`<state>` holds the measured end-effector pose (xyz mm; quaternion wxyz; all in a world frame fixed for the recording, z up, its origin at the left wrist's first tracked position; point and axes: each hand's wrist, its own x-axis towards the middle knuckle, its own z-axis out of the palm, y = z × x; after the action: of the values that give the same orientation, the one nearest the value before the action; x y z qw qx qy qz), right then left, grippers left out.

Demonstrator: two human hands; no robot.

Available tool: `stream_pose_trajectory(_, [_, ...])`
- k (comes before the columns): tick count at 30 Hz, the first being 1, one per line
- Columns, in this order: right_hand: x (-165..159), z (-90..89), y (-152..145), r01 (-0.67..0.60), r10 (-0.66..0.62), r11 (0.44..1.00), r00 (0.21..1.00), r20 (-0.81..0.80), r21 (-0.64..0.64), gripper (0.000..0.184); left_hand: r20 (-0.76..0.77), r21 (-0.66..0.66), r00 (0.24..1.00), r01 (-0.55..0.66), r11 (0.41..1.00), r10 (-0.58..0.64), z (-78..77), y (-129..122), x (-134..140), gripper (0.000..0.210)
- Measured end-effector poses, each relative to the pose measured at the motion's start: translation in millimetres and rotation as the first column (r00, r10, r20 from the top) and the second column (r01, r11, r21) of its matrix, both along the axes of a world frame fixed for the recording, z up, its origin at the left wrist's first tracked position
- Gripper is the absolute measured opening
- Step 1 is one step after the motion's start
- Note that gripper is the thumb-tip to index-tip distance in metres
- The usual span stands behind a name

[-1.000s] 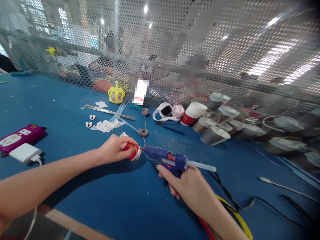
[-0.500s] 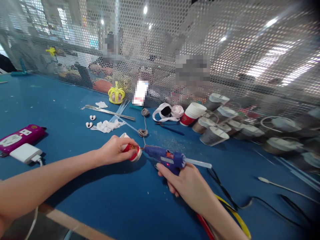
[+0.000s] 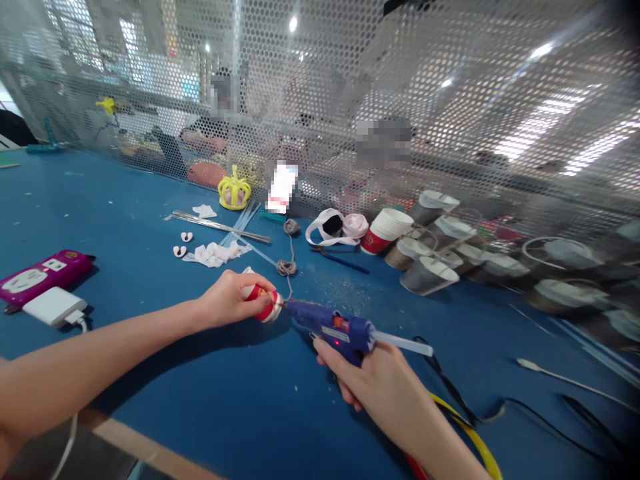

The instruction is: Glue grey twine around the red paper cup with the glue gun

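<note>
My left hand (image 3: 235,297) is closed round a red and white paper cup (image 3: 271,308), which lies tipped on its side. In my right hand (image 3: 367,373) is a blue hot glue gun (image 3: 320,321), its red light lit and a clear glue stick (image 3: 403,343) poking out of the back. The gun's nozzle is at the cup's near end; whether it touches cannot be made out. A strand of grey yarn (image 3: 287,268) runs from a small tangle down to that end of the cup.
A stack of paper cups (image 3: 387,230) stands beside several grey yarn-wrapped cups (image 3: 429,275) at right. Behind the phone (image 3: 281,189) rises a perforated metal screen (image 3: 310,87). A purple power strip (image 3: 47,273) lies left; the black cord (image 3: 450,387) trails right.
The glue gun has dipped slightly at its rear and shifted a little rightward, its nozzle still by the cup's end. My left hand keeps its hold on the cup.
</note>
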<state>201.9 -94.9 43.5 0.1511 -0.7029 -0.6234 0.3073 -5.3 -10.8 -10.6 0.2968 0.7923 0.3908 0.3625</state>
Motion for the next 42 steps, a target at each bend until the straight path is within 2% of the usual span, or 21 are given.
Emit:
stream_pose_trajectory(5, [0, 0.0, -1, -0.002, 0.001, 0.999, 1.000, -0.019, -0.048, 0.034, 0.006, -0.028, 1.000, -0.009, 1.000, 0.009, 1.4, 0, 1, 0.019])
stream_pose_trajectory(10, [0, 0.1, -2, -0.028, 0.028, 0.999, 0.999, 0.031, -0.019, 0.035, 0.014, 0.002, 1.000, -0.007, 1.000, 0.007, 2.9, 0, 0, 0.020])
stream_pose_trajectory(15, [-2, 2.3, -3, -0.027, 0.027, 1.000, 0.999, -0.025, 0.002, 0.032, 0.008, -0.014, 1.000, -0.009, 1.000, 0.009, 1.7, -1, 0, 0.019])
stream_pose_trajectory(18, [-2, 6.4, 0, 0.044, -0.041, 0.998, 0.997, -0.069, 0.045, 0.028, 0.009, 0.011, 1.000, -0.011, 1.000, 0.011, -1.7, -1, -1, 0.019])
stream_pose_trajectory(21, [3, 10.5, 7, 0.170, -0.157, 0.983, 0.975, -0.155, 0.074, 0.026, -0.008, 0.069, 1.000, -0.006, 0.998, 0.007, -3.4, -3, 0, 0.020])
stream_pose_trajectory(26, [32, 13.2, 33, 0.361, -0.258, 0.915, 0.867, -0.426, 0.181, 0.020, 0.007, 0.207, 1.000, 0.006, 0.978, -0.007, 0.3, -10, 1, 0.021])
stream_pose_trajectory(28, [45, 12.0, 46, 0.383, -0.263, 0.905, 0.844, -0.468, 0.183, 0.018, 0.019, 0.287, 1.000, 0.009, 0.958, -0.014, 1.9, -14, 1, 0.020])
stream_pose_trajectory(31, [57, 5.2, 64, 0.338, -0.268, 0.935, 0.871, -0.412, 0.107, 0.021, 0.021, 0.418, 0.999, 0.032, 0.908, -0.046, 4.2, -19, 1, 0.017])
stream_pose_trajectory(34, [58, -8.5, 76, 0.333, -0.284, 0.940, 0.883, -0.373, 0.071, 0.030, 0.008, 0.509, 0.997, 0.058, 0.859, -0.072, 6.9, -25, 1, 0.015])
stream_pose_trajectory(38, [59, -25.5, 87, 0.378, -0.339, 0.919, 0.902, -0.268, 0.112, 0.034, -0.020, 0.572, 0.995, 0.088, 0.816, -0.094, 10.2, -29, 3, 0.015])
stream_pose_trajectory(42, [61, -22.6, 89, 0.391, -0.371, 0.897, 0.920, -0.129, 0.209, 0.041, -0.031, 0.606, 0.994, 0.101, 0.789, -0.104, 10.5, -31, 5, 0.016])
